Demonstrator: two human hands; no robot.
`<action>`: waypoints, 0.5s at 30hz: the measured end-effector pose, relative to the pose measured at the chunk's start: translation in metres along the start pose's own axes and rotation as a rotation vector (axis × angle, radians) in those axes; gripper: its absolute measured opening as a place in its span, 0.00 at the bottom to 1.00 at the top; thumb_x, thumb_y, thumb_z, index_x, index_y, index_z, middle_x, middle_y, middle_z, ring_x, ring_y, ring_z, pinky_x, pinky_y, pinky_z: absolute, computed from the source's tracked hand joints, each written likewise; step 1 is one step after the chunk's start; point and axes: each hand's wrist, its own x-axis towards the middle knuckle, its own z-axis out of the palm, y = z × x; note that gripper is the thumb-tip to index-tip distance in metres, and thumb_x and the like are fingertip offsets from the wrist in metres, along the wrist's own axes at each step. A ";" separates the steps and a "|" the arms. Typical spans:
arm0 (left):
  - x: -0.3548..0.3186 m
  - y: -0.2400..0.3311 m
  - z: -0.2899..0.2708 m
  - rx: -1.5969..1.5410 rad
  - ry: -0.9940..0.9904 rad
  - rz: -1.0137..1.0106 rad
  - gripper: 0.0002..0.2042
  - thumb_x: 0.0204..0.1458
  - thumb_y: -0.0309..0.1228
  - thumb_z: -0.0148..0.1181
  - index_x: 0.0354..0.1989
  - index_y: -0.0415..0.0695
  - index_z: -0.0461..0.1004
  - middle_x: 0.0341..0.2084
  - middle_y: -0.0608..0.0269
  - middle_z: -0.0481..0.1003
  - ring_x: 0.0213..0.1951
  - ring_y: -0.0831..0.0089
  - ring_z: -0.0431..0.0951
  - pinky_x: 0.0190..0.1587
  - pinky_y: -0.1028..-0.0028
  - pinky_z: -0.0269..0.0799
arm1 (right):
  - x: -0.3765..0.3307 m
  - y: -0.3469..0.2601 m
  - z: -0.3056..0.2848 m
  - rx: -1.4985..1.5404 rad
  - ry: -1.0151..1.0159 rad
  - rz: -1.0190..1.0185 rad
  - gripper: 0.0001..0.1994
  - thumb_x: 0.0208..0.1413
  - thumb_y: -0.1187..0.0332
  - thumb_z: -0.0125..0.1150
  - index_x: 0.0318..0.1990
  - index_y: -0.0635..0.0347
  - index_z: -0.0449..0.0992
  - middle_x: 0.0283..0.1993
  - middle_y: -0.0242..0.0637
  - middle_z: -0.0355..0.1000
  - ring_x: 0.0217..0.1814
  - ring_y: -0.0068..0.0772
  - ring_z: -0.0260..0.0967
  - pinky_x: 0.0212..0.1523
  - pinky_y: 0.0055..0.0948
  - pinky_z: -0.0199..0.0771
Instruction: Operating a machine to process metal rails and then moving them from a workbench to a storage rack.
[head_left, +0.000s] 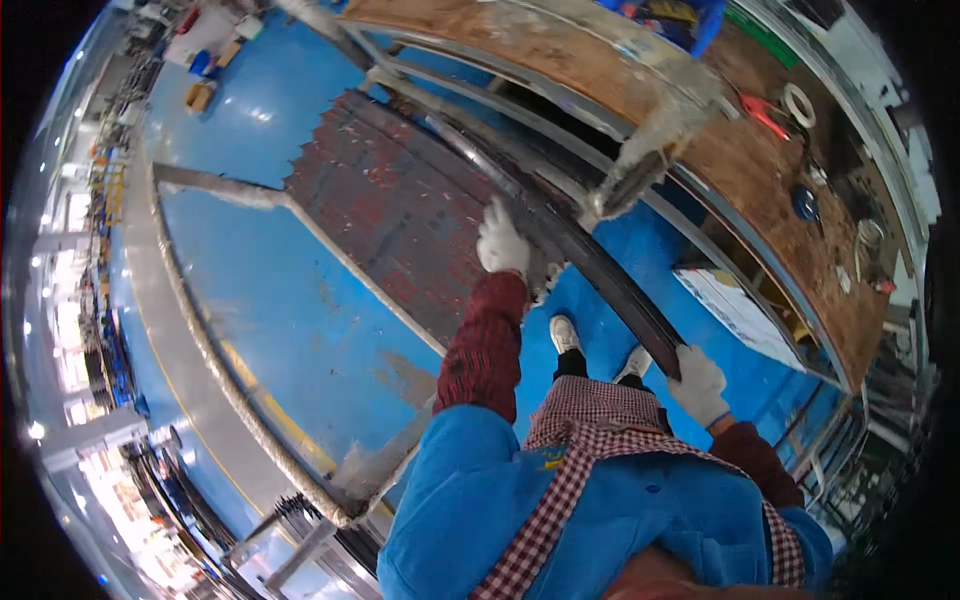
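Observation:
My right hand (700,386), in a white knitted glove, is closed round the near end of a long black strip (612,272). The strip looks like a bundled or grooved profile, running diagonally away to the far left beside the workbench. My left hand (502,240), also gloved in white, is over the near right part of a wide layer of dark strips (390,215) with reddish patches and jagged ends. Its fingers point away from me and look stretched out. Whether the palm touches the layer cannot be made out.
A padded metal frame (175,275) surrounds the left side. On the right stands a brown workbench (740,200) with red-handled pliers (765,115), a tape roll (798,104) and a blue bin (690,20). A padded post (640,165) juts out near the black strip. A white board (735,312) leans underneath.

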 end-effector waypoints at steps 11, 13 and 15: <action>0.023 0.063 0.054 0.597 -0.051 0.913 0.23 0.48 0.32 0.62 0.56 0.49 0.74 0.54 0.58 0.75 0.46 0.55 0.74 0.43 0.60 0.72 | -0.195 0.079 -0.021 -0.048 -0.056 0.126 0.14 0.46 0.66 0.66 0.41 0.56 0.74 0.33 0.39 0.72 0.24 0.46 0.68 0.23 0.43 0.68; 0.011 0.089 0.040 0.621 -0.285 1.008 0.17 0.47 0.32 0.62 0.48 0.50 0.78 0.48 0.59 0.78 0.45 0.55 0.74 0.45 0.58 0.70 | -0.220 0.093 -0.017 -0.024 -0.079 0.149 0.13 0.45 0.66 0.66 0.39 0.57 0.75 0.32 0.39 0.72 0.24 0.46 0.68 0.23 0.43 0.67; -0.012 0.107 0.024 0.555 -0.223 1.117 0.11 0.47 0.32 0.63 0.40 0.51 0.79 0.41 0.61 0.80 0.44 0.56 0.73 0.49 0.58 0.66 | -0.253 0.123 -0.004 0.025 0.052 0.099 0.13 0.44 0.65 0.66 0.38 0.56 0.75 0.32 0.39 0.73 0.24 0.45 0.67 0.25 0.41 0.68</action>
